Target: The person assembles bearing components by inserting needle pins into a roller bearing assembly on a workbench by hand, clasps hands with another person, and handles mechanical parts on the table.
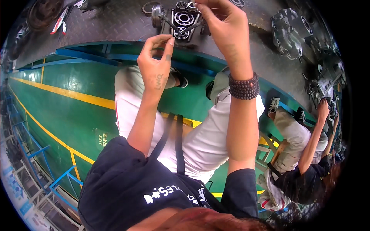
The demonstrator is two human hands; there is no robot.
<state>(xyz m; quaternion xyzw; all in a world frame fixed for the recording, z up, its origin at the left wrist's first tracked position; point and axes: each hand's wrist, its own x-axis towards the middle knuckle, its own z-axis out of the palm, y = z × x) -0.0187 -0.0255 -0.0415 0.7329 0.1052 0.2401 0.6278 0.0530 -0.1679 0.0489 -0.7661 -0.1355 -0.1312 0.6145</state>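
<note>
Here we are at the top centre of the frame: two bearings (184, 18) lie flat, one above the other, with slim rods (172, 27) alongside and an upright ring (157, 16) just to their left. The left hand (154, 61) has thumb and fingertips pinched together by a rod's lower end; whether they grip it, I cannot tell. Up goes the eye to the right hand (228, 29), its fingers at a small ring (192, 5) near the top edge, hold or mere touch unclear. Progress? Bearings and rods look already grouped, while the housing (288, 30), upper right, stands apart; how much remains doesn't show. All this on a dark, tread-patterned metal surface (111, 25)! Below, green floor (63, 107) with yellow lines, blue railings (63, 179) lower left, and a co-worker (304, 177) busy at the right.
</note>
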